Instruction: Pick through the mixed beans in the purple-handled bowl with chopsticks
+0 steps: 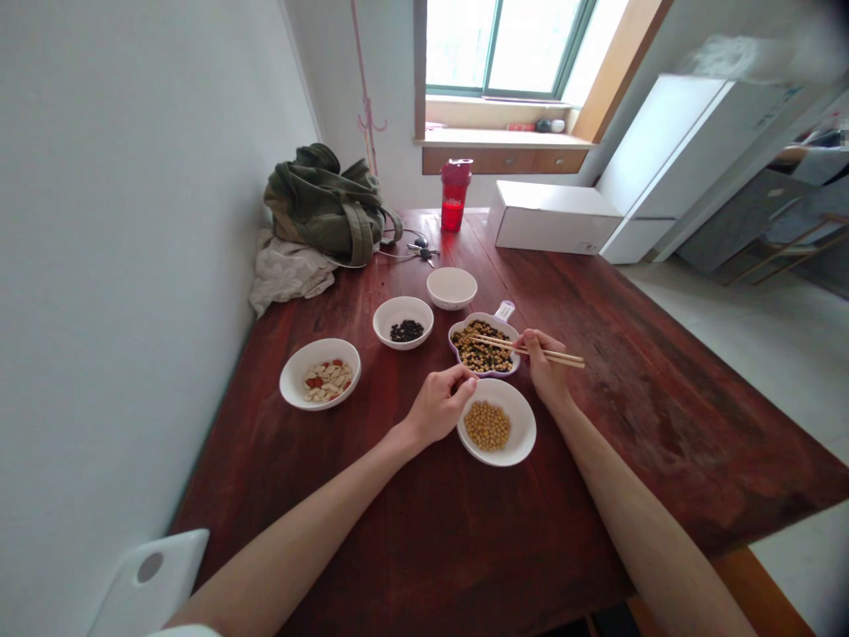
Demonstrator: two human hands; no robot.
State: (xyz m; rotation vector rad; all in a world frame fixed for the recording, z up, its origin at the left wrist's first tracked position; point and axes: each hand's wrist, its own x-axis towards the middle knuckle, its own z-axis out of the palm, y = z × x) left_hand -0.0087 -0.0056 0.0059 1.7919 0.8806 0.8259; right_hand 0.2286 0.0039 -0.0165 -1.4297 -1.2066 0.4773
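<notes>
My right hand (546, 367) holds a pair of wooden chopsticks (563, 357), their tips in a purple-rimmed handled dish (453, 347) of mixed yellow and dark beans. My left hand (440, 402) is closed at the upper left rim of a white bowl (523, 442) of yellow beans (487, 425); whether its fingers pinch anything is hidden. Behind and to the left, a white bowl (380, 324) contains black beans (407, 331). Another white bowl (292, 394) at the left contains pale and reddish pieces (326, 381). A further white bowl (452, 288) stands behind the handled dish.
On the dark red table (424, 540), a green bag (325, 203) lies on pale cloth (292, 271) at the back left. Keys (423, 251), a red bottle (455, 196) and a white box (554, 218) are along the back. A wall borders the left side.
</notes>
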